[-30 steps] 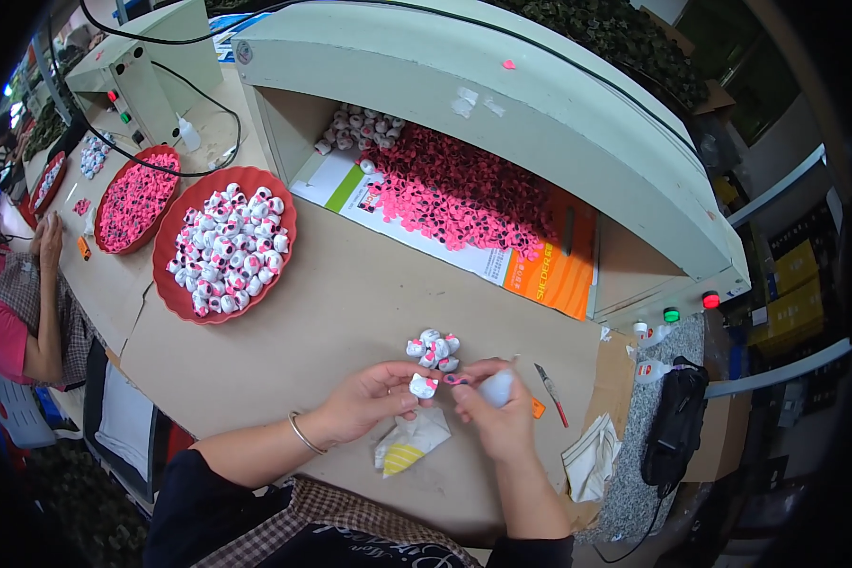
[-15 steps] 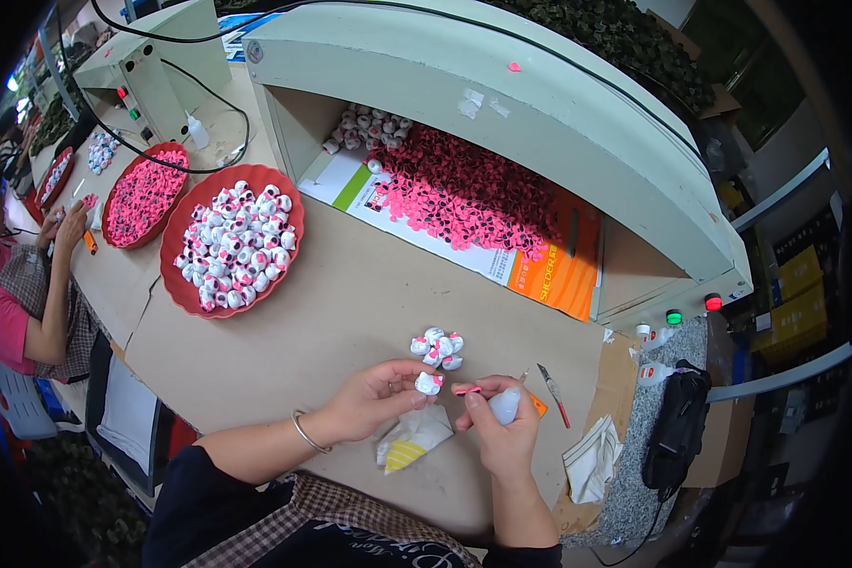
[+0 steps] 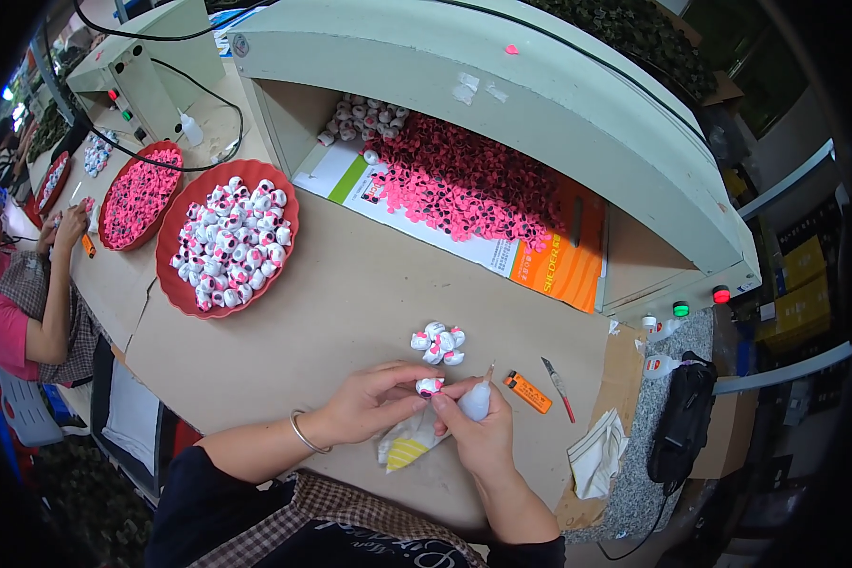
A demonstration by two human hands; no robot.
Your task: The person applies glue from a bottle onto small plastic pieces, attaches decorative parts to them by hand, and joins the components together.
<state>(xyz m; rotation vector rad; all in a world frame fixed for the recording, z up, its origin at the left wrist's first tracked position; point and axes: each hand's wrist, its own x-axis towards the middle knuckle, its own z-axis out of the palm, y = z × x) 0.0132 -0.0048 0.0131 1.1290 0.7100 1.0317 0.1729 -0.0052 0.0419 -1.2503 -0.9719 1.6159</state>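
Observation:
Near the front of the table, my left hand (image 3: 364, 407) is closed on a small white head-shaped figurine (image 3: 429, 387) with pink on it. The fingertips of my right hand (image 3: 478, 437) meet at the figurine's near side. A small white squeeze bottle (image 3: 475, 401) with a thin nozzle pointing up is tucked in my right hand. The small pink piece is hidden by my fingers, if still there. Just beyond my hands lies a cluster of several similar figurines (image 3: 435, 343). Below them is a white and yellow-striped crumpled wrapper or cloth (image 3: 407, 452).
An orange lighter (image 3: 527, 391) and a craft knife (image 3: 559, 389) lie to the right, near a white cloth (image 3: 596, 456). A red scalloped bowl (image 3: 293, 227) holds many figurines. Under a pale arched housing (image 3: 577, 95) lie heaped pink pieces (image 3: 483, 180). A co-worker (image 3: 43, 303) sits at left.
My right hand has moved left, bringing the pink piece against the figurine. The bottle moved with it, and the lighter is now uncovered. My left hand has stayed nearly still.

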